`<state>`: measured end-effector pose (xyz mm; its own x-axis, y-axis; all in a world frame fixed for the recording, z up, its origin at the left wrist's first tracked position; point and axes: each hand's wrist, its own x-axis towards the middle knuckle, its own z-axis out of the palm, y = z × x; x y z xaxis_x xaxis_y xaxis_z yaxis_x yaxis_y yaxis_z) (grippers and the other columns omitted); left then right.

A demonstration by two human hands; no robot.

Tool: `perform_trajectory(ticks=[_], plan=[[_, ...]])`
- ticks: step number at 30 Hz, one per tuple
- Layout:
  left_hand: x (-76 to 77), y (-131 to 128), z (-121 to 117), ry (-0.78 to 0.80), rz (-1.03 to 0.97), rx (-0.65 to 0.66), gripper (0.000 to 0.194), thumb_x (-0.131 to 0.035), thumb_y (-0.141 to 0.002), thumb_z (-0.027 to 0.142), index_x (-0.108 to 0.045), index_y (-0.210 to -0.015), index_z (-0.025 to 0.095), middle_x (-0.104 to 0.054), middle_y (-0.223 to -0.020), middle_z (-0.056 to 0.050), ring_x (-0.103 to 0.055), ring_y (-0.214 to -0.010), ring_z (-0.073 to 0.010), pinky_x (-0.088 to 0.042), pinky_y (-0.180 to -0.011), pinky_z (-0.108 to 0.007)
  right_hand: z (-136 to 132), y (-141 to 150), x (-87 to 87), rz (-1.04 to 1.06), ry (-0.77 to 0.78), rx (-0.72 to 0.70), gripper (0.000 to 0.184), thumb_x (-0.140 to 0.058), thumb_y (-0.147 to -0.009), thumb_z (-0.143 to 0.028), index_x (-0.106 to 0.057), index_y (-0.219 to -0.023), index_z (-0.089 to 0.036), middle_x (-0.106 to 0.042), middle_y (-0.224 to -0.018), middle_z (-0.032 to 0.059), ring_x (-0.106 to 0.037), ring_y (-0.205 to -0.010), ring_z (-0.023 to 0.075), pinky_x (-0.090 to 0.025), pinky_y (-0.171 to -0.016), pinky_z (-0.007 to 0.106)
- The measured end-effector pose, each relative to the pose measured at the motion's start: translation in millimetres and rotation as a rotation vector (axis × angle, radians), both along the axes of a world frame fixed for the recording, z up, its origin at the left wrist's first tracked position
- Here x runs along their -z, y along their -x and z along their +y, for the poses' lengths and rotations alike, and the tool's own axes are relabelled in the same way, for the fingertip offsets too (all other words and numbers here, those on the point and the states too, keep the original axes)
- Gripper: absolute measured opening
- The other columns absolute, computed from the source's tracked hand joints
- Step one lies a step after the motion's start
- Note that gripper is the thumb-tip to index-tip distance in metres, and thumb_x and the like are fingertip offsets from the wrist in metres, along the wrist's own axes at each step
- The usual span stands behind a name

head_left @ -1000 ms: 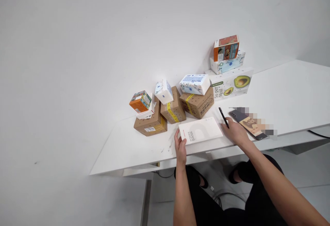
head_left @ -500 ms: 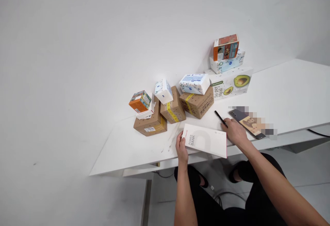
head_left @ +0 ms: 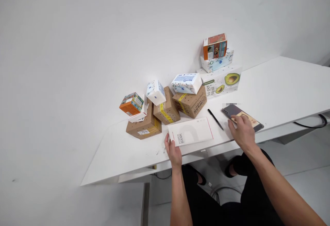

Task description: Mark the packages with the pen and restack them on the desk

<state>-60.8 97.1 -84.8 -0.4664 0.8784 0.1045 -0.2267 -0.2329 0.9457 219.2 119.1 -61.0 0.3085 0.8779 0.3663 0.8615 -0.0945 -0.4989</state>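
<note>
My left hand (head_left: pixel 174 152) grips the near left corner of a flat white power bank box (head_left: pixel 192 132), thumb on top and fingers at its left edge. The box lies over the front of the table, its printed face up. To the right, my right hand (head_left: pixel 242 129) hovers on or just above a dark phone (head_left: pixel 254 122), fingers bent and thumb apart. The phone lies with its camera lenses up and a tan picture on its back; whether my fingertips touch it I cannot tell. A black pen (head_left: pixel 215 119) rests between the box and the phone.
Several brown cartons (head_left: pixel 144 129) stand along the wall on the white table (head_left: pixel 108 157), topped by tissue packs (head_left: pixel 187 83) and a small orange box (head_left: pixel 131 104). Farther right, an avocado-printed box (head_left: pixel 223 83) bears another tissue pack and an orange box (head_left: pixel 215 46). Cables hang below.
My right hand has let go of the pen and moved right, over the phone. My left hand has turned the power bank box and brought it farther onto the table. The view has shifted slightly.
</note>
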Motion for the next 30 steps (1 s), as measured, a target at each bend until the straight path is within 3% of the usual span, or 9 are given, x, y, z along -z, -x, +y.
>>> perform_trajectory(ticks=[4, 8, 13, 19, 22, 25, 28, 30], plan=[[2.4, 2.4, 0.1, 0.007, 0.065, 0.062, 0.069, -0.062, -0.074, 0.033, -0.035, -0.137, 0.022, -0.058, -0.129, -0.013, -0.055, -0.121, -0.0260, -0.045, -0.099, -0.040, 8.7, -24.0, -6.0, -0.158, 0.199, 0.106, 0.060, -0.047, -0.086, -0.052, -0.047, -0.133, -0.015, -0.042, -0.136, 0.0226, -0.040, -0.121, 0.0395, -0.037, -0.090, 0.050], [4.8, 0.3, -0.9, 0.052, 0.208, 0.076, 0.074, -0.063, -0.068, 0.026, -0.037, -0.137, 0.020, -0.060, -0.125, -0.012, -0.058, -0.116, -0.0256, -0.047, -0.096, -0.037, 19.0, -38.3, -5.0, -0.169, 0.389, 0.063, 0.062, -0.049, -0.084, -0.055, -0.047, -0.133, -0.016, -0.049, -0.131, 0.0193, -0.042, -0.118, 0.0377, -0.037, -0.091, 0.050], [2.5, -8.0, -3.5, 0.128, 0.432, 0.083, 0.065, -0.061, -0.063, 0.017, -0.050, -0.127, 0.019, -0.064, -0.112, -0.008, -0.062, -0.105, -0.0216, -0.048, -0.091, -0.032, 21.3, -43.1, -2.2, -0.184, 0.363, 0.012, 0.059, -0.048, -0.083, -0.053, -0.053, -0.128, -0.016, -0.054, -0.127, 0.0180, -0.044, -0.114, 0.0387, -0.039, -0.089, 0.050], [3.3, -11.0, 1.7, 0.122, 0.437, 0.079, 0.052, -0.057, -0.063, 0.015, -0.055, -0.115, 0.017, -0.067, -0.104, -0.007, -0.063, -0.097, -0.0202, -0.048, -0.089, -0.033, 17.5, -50.7, -11.2, -0.024, 0.319, 0.008, 0.067, -0.058, -0.076, -0.049, -0.051, -0.133, -0.014, -0.059, -0.125, 0.0212, -0.046, -0.115, 0.0453, -0.039, -0.089, 0.055], [2.4, -10.0, 6.0, 0.081, 0.403, 0.093, 0.050, -0.056, -0.064, 0.014, -0.054, -0.114, 0.018, -0.065, -0.108, -0.008, -0.061, -0.103, -0.0212, -0.047, -0.092, -0.034, 4.5, -53.1, -20.8, 0.258, 0.272, 0.040, 0.070, -0.062, -0.073, -0.050, -0.052, -0.133, -0.015, -0.063, -0.119, 0.0205, -0.053, -0.114, 0.0402, -0.040, -0.096, 0.051], [-1.4, -8.1, 10.8, 0.071, 0.337, 0.122, 0.055, -0.055, -0.061, 0.013, -0.051, -0.115, 0.018, -0.064, -0.108, -0.007, -0.061, -0.102, -0.0209, -0.047, -0.089, -0.033, -15.5, -48.3, -33.4, 0.775, 0.205, 0.065, 0.065, -0.064, -0.070, -0.052, -0.054, -0.129, -0.027, -0.065, -0.118, 0.0118, -0.059, -0.110, 0.0341, -0.046, -0.095, 0.048], [-5.6, -7.3, 15.0, 0.072, 0.294, 0.135, 0.055, -0.055, -0.058, 0.012, -0.051, -0.112, 0.018, -0.065, -0.101, -0.005, -0.062, -0.094, -0.0197, -0.049, -0.084, -0.032, -37.6, -34.1, -43.7, 1.308, 0.193, -0.069, 0.061, -0.048, -0.077, -0.059, -0.051, -0.129, -0.026, -0.061, -0.126, 0.0111, -0.057, -0.117, 0.0321, -0.048, -0.096, 0.047], [-7.2, -8.3, 16.5, 0.064, 0.274, 0.144, 0.049, -0.053, -0.058, 0.013, -0.054, -0.107, 0.017, -0.066, -0.097, -0.004, -0.063, -0.092, -0.0196, -0.049, -0.084, -0.032, -51.9, -20.9, -46.5, 1.526, 0.234, -0.191, 0.068, -0.032, -0.082, -0.064, -0.046, -0.134, -0.023, -0.056, -0.134, 0.0129, -0.053, -0.123, 0.0313, -0.048, -0.098, 0.048]])
